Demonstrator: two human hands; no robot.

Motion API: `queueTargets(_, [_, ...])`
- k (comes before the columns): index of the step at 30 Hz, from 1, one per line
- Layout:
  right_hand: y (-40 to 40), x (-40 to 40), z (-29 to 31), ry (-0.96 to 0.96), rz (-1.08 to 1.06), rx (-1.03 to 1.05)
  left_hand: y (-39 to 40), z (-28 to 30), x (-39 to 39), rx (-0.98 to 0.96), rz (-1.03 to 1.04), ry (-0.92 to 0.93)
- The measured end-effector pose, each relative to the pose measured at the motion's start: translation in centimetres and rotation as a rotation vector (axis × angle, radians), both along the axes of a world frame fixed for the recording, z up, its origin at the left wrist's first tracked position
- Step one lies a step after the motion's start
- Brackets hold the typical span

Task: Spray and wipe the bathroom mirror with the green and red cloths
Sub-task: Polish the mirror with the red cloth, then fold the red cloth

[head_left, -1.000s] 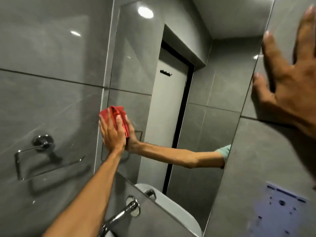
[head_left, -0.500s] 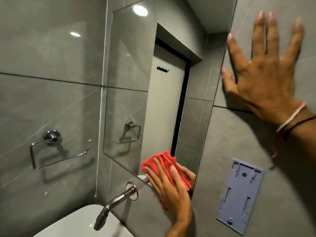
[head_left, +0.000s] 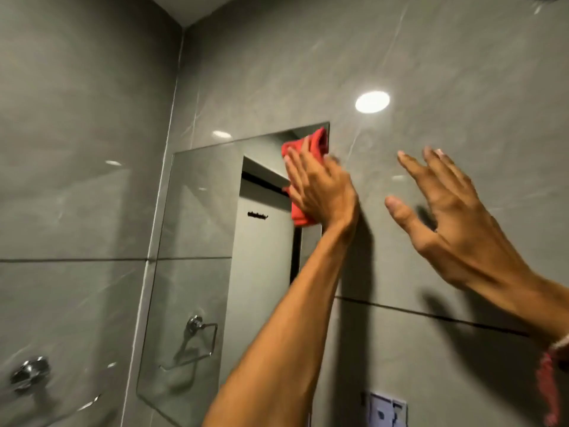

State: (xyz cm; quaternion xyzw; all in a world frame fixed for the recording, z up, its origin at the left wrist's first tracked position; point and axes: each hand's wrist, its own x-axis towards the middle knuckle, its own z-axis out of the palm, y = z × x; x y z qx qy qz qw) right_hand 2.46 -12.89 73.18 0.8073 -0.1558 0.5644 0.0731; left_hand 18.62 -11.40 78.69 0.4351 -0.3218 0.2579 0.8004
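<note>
1. One towel ring (head_left: 29, 375) is fixed to the wall at 8 o'clock of the view.
2. The mirror (head_left: 197, 272) hangs on the grey tiles.
3. The red cloth (head_left: 308, 177) lies flat against the mirror's 1 o'clock corner.
4. The left hand (head_left: 320, 186) presses on that cloth, fingers spread.
5. The right hand (head_left: 443, 217), at 3 o'clock of the left, is empty with fingers splayed by the wall tile.
</note>
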Motion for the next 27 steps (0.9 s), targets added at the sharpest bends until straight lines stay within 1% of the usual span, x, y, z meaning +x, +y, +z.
queueTargets(2, [0.5, -1.8, 1.8, -0.073, 0.078, 0.068, 0.6, 4.2, -2.0, 0.002, -0.046, -0.188])
queueTargets(4, [1.3, -3.3, 3.6, -0.201, 0.182, 0.181, 1.2, 6.0, -3.9, 0.006, -0.087, -0.36])
queueTargets(5, [1.7, -4.1, 4.5, -0.266, 0.269, 0.256, 1.5, 6.2, -4.8, -0.006, -0.076, -0.457])
queueTargets(7, [2.6, -6.0, 5.4, -0.347, 0.503, 0.381, 1.6, 5.4, -6.8, -0.063, 0.012, -0.679])
queueTargets(9, [3.3, -7.9, 5.9, -0.356, 0.701, 0.465, 1.7, 3.9, -8.8, -0.099, 0.113, -0.915])
queueTargets(11, [3.7, -9.0, 5.3, -0.358, 0.777, 0.484, 2.0, 1.5, -10.5, -0.076, 0.135, -1.084])
queueTargets(13, [3.4, -9.9, 4.0, -0.495, 0.778, 0.493, 2.9, -1.1, -11.9, -0.033, 0.112, -1.147])
queueTargets(15, [3.1, -11.0, 1.6, -0.596, 0.804, 0.534, 3.8, -3.6, -12.6, 0.042, -0.004, -1.105])
queueTargets(16, [3.1, -11.6, 0.0, -0.622, 0.823, 0.56, 4.3, -5.3, -13.0, 0.098, -0.134, -1.032])
queueTargets(18, [3.5, -12.5, -3.3, -0.699, 0.874, 0.602, 5.3, -8.8, -13.4, 0.184, -0.438, -0.787])
queueTargets(20, [3.8, -13.5, -7.6, -0.822, 0.894, 0.675, 5.5, -13.1, -14.1, 0.281, -0.814, -0.517])
queueTargets(22, [4.5, -14.7, -13.2, -0.94, 0.839, 0.783, 4.9, -18.7, -15.3, 0.394, -1.201, -0.227])
queueTargets(23, [4.7, -15.1, -15.7, -0.985, 0.793, 0.817, 4.8, -21.1, -15.6, 0.43, -1.304, -0.112])
queueTargets(24, [5.1, -15.9, -18.9, -1.016, 0.698, 0.845, 4.8, -24.1, -16.4, 0.473, -1.363, -0.008])
queueTargets(25, [5.2, -16.9, -22.0, -1.022, 0.583, 0.842, 4.7, -27.0, -17.2, 0.519, -1.373, 0.053])
queueTargets(27, [5.8, -19.2, -28.3, -0.961, 0.375, 0.863, 5.1, -32.9, -18.5, 0.627, -1.331, 0.141])
